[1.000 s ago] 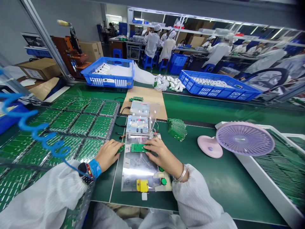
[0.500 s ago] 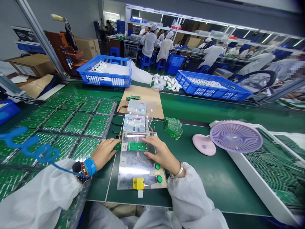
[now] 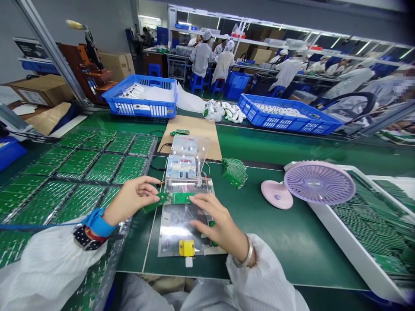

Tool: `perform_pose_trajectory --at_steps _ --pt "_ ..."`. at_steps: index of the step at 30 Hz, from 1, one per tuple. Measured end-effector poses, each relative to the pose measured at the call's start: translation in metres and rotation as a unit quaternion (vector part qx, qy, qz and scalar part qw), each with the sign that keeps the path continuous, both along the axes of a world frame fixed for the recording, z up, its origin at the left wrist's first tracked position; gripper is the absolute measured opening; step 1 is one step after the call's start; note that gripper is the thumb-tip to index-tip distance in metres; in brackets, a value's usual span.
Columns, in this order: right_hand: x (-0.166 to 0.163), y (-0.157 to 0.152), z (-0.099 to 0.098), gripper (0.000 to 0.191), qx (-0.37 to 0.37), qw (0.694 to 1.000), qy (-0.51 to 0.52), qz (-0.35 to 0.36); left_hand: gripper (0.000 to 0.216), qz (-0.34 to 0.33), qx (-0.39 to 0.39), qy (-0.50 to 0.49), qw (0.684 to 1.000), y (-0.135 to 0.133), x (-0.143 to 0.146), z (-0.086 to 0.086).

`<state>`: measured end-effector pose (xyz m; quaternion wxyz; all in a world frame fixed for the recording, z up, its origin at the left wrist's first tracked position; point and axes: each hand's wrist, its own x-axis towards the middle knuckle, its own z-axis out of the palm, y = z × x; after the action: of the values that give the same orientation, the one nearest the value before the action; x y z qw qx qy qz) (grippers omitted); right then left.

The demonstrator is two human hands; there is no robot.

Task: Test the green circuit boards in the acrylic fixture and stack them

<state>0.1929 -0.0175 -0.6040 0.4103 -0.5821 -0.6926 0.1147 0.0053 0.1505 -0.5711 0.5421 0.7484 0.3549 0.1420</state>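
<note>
My left hand (image 3: 131,198) pinches a green circuit board (image 3: 164,198) between thumb and fingers, just left of the test fixture. On the fixture's metal plate (image 3: 171,233) lies another circuit board (image 3: 179,198). My right hand (image 3: 222,220) is open, thumb and fingers apart, its fingertips at the right end of that lying board; whether they touch it I cannot tell. Behind the board, the fixture's clear cover (image 3: 203,151) stands raised beside a blue-and-white panel (image 3: 181,166). A yellow block (image 3: 187,248) sits at the plate's front; a green button (image 3: 212,224) is partly hidden by my right hand.
Trays of circuit boards (image 3: 106,166) fill the left. A fanned board stack (image 3: 235,172) and a pink fan (image 3: 319,183) stand right of the fixture, near a white tray (image 3: 343,242) of boards. Blue baskets (image 3: 139,110) line the back. Co-workers (image 3: 223,62) sit beyond.
My left hand has lifted a circuit board off the table beside the fixture, drawing back to the left. My right hand has shifted slightly toward the board lying on the plate.
</note>
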Motion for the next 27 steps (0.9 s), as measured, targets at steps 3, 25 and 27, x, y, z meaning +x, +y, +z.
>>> perform_pose_trajectory --at_steps 3,25,27 --pt "-0.013 0.002 0.003 0.052 0.0 0.999 -0.04 0.017 0.042 -0.07 -0.134 -0.008 0.989 -0.014 0.008 0.003" --pt "0.01 -0.02 -0.025 0.03 -0.071 0.994 0.005 -0.084 0.028 -0.092 0.114 0.04 0.988 -0.027 0.0 -0.031" --pt "0.01 -0.019 -0.025 0.03 -0.068 0.994 0.014 -0.081 0.033 -0.119 0.119 0.055 0.984 -0.031 -0.001 -0.035"
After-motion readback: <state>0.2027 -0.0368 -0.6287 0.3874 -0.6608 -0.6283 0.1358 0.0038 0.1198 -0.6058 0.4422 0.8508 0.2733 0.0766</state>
